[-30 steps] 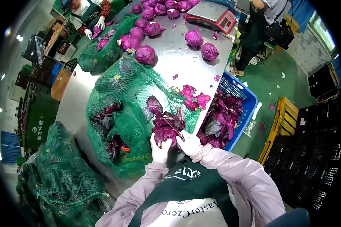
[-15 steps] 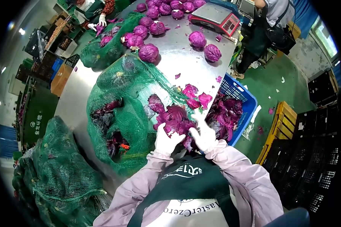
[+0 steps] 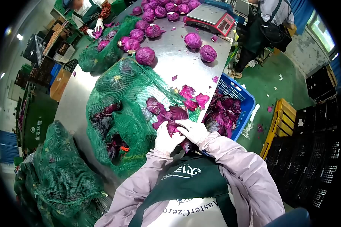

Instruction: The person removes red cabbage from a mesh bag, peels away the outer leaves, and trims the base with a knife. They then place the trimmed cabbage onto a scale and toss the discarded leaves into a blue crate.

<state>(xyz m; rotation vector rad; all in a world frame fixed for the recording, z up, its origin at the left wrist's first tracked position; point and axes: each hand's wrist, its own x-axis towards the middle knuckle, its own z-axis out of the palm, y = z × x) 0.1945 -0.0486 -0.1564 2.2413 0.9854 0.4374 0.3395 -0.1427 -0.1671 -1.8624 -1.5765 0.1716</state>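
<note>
Near the table edge in front of me, a red cabbage (image 3: 172, 129) sits between my white-gloved hands. My left hand (image 3: 167, 140) is closed around its near left side. At its upper right, my right hand (image 3: 193, 131) pinches what looks like an outer leaf of it, partly hidden by the fingers. Just beyond lie more red cabbages (image 3: 178, 112) and torn purple leaves (image 3: 187, 92). A green mesh bag (image 3: 134, 117) with cabbages inside is spread out to the left.
A blue crate (image 3: 246, 102) of loose leaves stands right of the steel table (image 3: 170, 70). Several cabbages (image 3: 145, 56) and a red scale (image 3: 212, 19) are farther back. Another full mesh bag (image 3: 64, 170) is at lower left. Two people (image 3: 91, 15) work beyond the table.
My right hand has moved left and closed in on the cabbage; its fingers were spread at the table edge before. My left hand stays on the cabbage. The view has shifted slightly.
</note>
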